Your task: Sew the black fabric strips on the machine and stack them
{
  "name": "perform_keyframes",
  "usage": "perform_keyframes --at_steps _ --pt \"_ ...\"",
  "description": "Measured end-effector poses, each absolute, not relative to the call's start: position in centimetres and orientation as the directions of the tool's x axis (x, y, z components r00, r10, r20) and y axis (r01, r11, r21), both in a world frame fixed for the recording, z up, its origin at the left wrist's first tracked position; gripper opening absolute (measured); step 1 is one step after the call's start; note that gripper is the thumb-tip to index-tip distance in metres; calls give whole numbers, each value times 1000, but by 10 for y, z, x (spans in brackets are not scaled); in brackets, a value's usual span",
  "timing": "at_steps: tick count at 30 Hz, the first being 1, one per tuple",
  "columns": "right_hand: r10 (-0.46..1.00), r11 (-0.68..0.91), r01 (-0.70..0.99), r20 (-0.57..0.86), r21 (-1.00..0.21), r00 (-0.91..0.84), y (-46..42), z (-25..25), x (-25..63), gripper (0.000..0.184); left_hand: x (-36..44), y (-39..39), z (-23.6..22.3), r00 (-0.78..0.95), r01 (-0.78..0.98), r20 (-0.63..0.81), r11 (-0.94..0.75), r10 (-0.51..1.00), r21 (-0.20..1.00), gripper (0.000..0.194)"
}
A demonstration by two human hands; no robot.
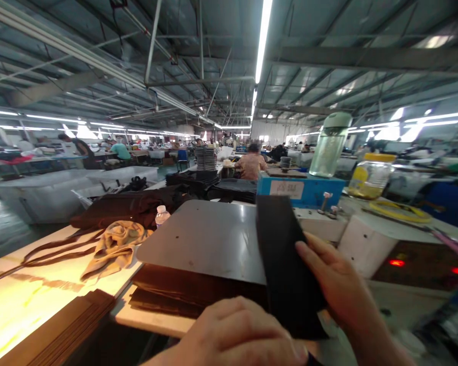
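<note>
A flat black strip of material (284,259) stands up over the right side of a grey metal plate (206,236). My right hand (336,284) grips the strip from the right, thumb on its face. My left hand (240,333) is closed at the strip's lower end, fingers curled over its bottom edge. Under the plate lies a pile of dark brown pieces (191,292).
A stack of dark flat pieces (64,328) sits at the near left on the pale table, beside a tan cloth (114,246) and a small bottle (161,215). A blue box (299,189), a clear bottle (330,147) and a yellow-lidded jar (371,175) stand behind. Other people work far back.
</note>
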State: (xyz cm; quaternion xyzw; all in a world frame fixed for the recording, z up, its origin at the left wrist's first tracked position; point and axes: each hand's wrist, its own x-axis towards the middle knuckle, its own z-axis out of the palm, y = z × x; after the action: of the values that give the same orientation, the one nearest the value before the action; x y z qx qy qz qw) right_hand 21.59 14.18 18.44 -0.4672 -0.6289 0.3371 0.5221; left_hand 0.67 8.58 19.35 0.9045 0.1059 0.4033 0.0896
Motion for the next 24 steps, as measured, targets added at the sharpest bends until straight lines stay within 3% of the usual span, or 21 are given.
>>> perform_keyframes --at_steps 2,4,7,12,24 --pt "952 305 362 282 -881 -117 163 160 215 41 6 104 183 609 248 679 -912 410 328 34" --pt "965 263 521 221 -812 -142 179 132 217 40 6 130 165 567 441 547 -788 616 430 31" --pt "972 235 648 167 -725 -166 189 108 220 33 7 169 136 540 633 363 -651 759 420 29" --pt "978 206 717 117 -666 -172 186 117 221 25 13 200 108 575 702 291 -644 765 304 32" --pt "990 98 860 139 -502 -32 219 112 216 29 23 224 101 608 668 314 -683 729 294 28"
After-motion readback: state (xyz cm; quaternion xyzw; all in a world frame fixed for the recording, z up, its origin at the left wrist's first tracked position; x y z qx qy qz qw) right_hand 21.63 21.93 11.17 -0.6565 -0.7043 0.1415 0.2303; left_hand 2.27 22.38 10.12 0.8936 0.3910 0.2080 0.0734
